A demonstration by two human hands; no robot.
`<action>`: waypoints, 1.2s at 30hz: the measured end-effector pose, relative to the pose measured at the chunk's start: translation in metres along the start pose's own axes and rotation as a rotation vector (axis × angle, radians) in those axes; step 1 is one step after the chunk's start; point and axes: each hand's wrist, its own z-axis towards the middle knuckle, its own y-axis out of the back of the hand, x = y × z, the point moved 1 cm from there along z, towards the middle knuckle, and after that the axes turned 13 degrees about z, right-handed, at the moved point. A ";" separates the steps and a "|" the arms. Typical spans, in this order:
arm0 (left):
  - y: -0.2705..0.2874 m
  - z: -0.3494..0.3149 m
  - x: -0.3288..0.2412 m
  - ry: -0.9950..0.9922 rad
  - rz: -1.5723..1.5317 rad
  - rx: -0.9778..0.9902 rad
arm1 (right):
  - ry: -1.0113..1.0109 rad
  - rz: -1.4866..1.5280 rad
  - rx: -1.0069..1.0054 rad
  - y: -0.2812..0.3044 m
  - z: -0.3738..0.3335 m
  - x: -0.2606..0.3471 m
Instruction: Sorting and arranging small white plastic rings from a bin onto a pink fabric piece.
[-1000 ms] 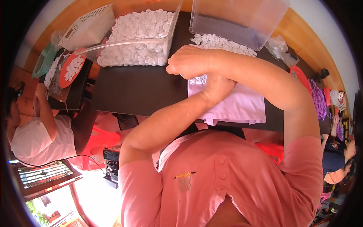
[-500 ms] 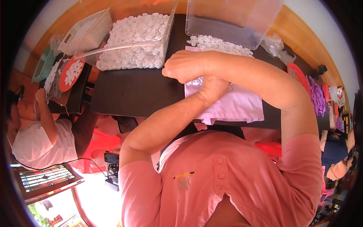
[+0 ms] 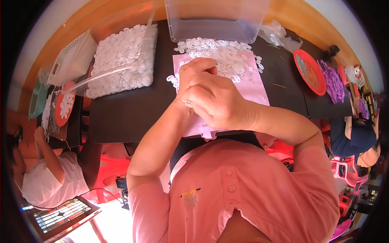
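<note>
My left hand [image 3: 195, 69] is closed over a lilac cloth [image 3: 253, 91] on the dark table, its fingers curled and partly hidden. Right against its wrist, my right hand [image 3: 221, 101] is closed too, knuckles up. Whatever either hand holds is out of sight. Beyond and beside the hands lie many small white oval plastic pieces with holes [image 3: 233, 65]. Some are piled on the cloth and others spread on the table in front of a clear plastic bin [image 3: 214, 30] tipped on its side.
At left stands a clear tub [image 3: 137, 67] full of white pieces, near a white basket [image 3: 73, 56]. A red plate [image 3: 310, 73] and a purple bundle [image 3: 334, 83] sit at right. A person in white [image 3: 56, 178] works at left; another in dark clothing [image 3: 352, 137] is far right.
My crossed forearms have come apart. The right hand has drawn back to the right and nearer, while the left hand has moved up and left. The view has shifted right.
</note>
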 end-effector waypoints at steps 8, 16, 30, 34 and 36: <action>-0.005 0.007 -0.017 0.693 -0.662 -0.115 | -0.020 -0.215 -0.076 0.008 -0.018 -0.006; -0.009 0.007 -0.034 0.624 -0.589 -0.172 | -0.178 -0.080 -0.123 0.021 -0.027 -0.016; -0.015 0.005 -0.031 0.480 -0.386 -0.119 | -0.549 0.161 -0.352 0.067 -0.044 -0.067; -0.014 0.003 -0.029 0.489 -0.374 -0.114 | -0.520 0.044 -0.229 0.065 -0.044 -0.066; -0.014 0.003 -0.030 0.498 -0.389 -0.114 | -0.512 0.041 -0.222 0.065 -0.043 -0.066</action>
